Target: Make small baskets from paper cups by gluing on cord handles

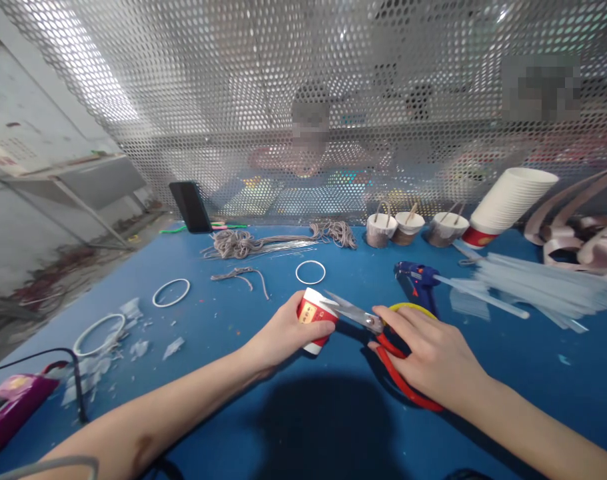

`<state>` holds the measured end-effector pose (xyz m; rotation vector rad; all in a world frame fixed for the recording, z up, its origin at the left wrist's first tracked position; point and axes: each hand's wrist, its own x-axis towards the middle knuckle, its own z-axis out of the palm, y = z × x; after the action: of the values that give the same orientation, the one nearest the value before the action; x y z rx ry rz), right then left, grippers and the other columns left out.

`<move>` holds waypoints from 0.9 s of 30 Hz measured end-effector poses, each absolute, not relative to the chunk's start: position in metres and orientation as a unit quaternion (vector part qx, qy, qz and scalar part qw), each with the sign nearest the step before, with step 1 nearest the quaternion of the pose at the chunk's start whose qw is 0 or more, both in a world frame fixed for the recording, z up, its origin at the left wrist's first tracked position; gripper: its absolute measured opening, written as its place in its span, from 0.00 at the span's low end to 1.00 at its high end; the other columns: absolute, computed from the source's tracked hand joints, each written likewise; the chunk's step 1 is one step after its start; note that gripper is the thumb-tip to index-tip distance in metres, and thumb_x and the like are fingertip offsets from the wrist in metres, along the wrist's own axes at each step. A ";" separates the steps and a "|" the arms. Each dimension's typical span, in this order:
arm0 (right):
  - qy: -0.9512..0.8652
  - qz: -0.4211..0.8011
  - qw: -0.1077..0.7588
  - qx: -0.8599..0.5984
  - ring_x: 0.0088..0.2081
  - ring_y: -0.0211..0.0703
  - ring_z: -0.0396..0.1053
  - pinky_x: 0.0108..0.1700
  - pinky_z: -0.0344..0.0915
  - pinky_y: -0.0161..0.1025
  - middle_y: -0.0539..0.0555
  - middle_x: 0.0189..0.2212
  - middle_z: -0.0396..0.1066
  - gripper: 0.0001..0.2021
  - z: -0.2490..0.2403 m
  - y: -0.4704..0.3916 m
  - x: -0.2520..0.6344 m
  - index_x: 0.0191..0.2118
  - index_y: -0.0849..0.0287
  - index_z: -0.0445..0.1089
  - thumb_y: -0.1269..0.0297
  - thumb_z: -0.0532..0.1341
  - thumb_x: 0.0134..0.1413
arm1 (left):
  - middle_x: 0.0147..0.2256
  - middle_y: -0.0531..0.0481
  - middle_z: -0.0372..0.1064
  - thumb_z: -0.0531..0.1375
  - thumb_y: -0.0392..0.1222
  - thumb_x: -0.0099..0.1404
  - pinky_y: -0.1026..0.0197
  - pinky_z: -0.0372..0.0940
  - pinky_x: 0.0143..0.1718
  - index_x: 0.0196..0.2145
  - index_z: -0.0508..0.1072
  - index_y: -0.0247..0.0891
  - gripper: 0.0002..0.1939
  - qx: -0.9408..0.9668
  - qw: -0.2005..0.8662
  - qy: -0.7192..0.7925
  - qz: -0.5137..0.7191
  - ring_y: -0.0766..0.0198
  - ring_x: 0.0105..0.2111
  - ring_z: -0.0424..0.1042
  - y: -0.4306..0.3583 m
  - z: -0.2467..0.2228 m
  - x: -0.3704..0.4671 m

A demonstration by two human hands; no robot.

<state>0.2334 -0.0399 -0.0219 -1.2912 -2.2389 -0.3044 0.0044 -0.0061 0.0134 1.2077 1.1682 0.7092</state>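
Note:
My left hand [288, 330] is closed around a red and white paper cup [310, 312], which lies tipped on its side above the blue table. In my right hand [428, 347] is a pair of scissors [370, 321] with red and yellow handles, fingers through the loops. The scissor blades point left and meet the cup's upper right part; whether they are cutting into it I cannot make out. Just beyond the cup lies a thin white ring [310, 263]. Right of it rests a blue glue gun [417, 277] with a glue stick in its back.
Along the back stand a phone [190, 207], bundles of grey cord [233, 244], several small wrapped cups [382, 230] and a leaning paper cup stack [516, 203]. Glue sticks [543, 283] and ribbon [588, 240] lie right. White rings [171, 293], plastic scraps [138, 348] and a purple box [20, 407] occupy the left.

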 end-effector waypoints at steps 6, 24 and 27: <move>-0.841 -0.127 0.265 -0.454 0.30 0.46 0.74 0.25 0.66 0.35 0.59 0.31 0.75 0.17 -0.018 -0.042 0.234 0.45 0.66 0.70 0.57 0.55 0.60 | 0.30 0.53 0.66 0.68 0.46 0.50 0.65 0.61 0.28 0.41 0.65 0.35 0.24 0.530 0.610 0.509 0.297 0.68 0.27 0.66 -0.007 0.014 0.004; -0.708 0.285 0.193 -0.616 0.25 0.41 0.70 0.30 0.65 0.36 0.47 0.26 0.73 0.15 0.009 -0.037 0.233 0.44 0.53 0.63 0.52 0.56 0.55 | 0.41 0.48 0.68 0.67 0.37 0.48 0.59 0.63 0.43 0.48 0.62 0.38 0.30 0.611 0.548 0.458 0.341 0.60 0.41 0.69 0.001 0.008 0.000; -0.702 0.274 0.192 -0.629 0.28 0.43 0.71 0.31 0.66 0.38 0.48 0.27 0.73 0.17 0.007 -0.037 0.234 0.45 0.53 0.63 0.52 0.58 0.52 | 0.43 0.46 0.68 0.66 0.36 0.49 0.57 0.62 0.47 0.48 0.60 0.40 0.29 0.638 0.517 0.443 0.360 0.58 0.45 0.68 0.002 0.002 -0.002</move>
<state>0.2343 -0.0374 0.0075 -1.7655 -1.9711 0.7701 -0.0021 0.0019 0.0020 1.5311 1.0641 0.8646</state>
